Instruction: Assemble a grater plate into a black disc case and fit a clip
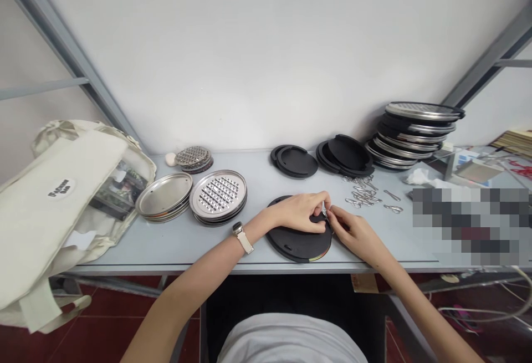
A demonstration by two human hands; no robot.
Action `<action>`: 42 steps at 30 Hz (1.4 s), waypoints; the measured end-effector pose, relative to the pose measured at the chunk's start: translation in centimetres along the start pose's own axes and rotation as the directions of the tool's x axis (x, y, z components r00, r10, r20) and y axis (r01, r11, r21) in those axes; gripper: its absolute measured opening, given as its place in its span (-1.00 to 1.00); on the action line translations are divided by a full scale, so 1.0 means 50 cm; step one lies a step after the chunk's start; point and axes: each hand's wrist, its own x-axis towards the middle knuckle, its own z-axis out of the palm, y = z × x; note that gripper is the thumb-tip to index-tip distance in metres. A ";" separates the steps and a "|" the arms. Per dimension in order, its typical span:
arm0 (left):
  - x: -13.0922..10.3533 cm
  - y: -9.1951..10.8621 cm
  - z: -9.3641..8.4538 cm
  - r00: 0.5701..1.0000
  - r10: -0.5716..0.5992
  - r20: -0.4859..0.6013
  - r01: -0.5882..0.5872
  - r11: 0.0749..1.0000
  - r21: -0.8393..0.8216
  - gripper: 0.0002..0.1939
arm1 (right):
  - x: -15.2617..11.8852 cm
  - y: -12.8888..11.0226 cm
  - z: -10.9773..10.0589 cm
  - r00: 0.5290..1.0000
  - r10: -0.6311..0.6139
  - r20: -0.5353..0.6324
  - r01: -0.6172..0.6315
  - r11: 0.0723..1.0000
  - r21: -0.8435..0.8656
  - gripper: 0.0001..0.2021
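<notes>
A round black plastic disc lies near the table's front edge, with a small coloured strip on its rim. My left hand is closed over its upper right part, fingers curled at the rim. My right hand pinches at the same edge, fingertips meeting those of my left. Between them a tiny bit of shiny metal shows, mostly hidden by the fingers. It resembles the loose metal wire clips heaped just beyond my right hand.
Stacked metal grater discs and plain metal discs stand left. Black discs and black trays lie behind. A tall stack of rimmed discs stands back right. A cream bag fills the left end.
</notes>
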 end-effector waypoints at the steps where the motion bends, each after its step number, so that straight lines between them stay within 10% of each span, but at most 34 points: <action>1: 0.000 0.000 0.000 1.000 -0.004 0.004 0.004 1.000 0.005 -0.65 | 0.000 0.000 -0.001 1.000 -0.008 0.015 0.008 1.000 -0.001 -0.74; 42: -0.002 -0.015 0.008 0.997 0.022 -0.068 -0.031 0.992 -0.125 -0.79 | -0.003 0.000 -0.001 0.999 0.024 0.033 -0.023 1.000 -0.016 -0.74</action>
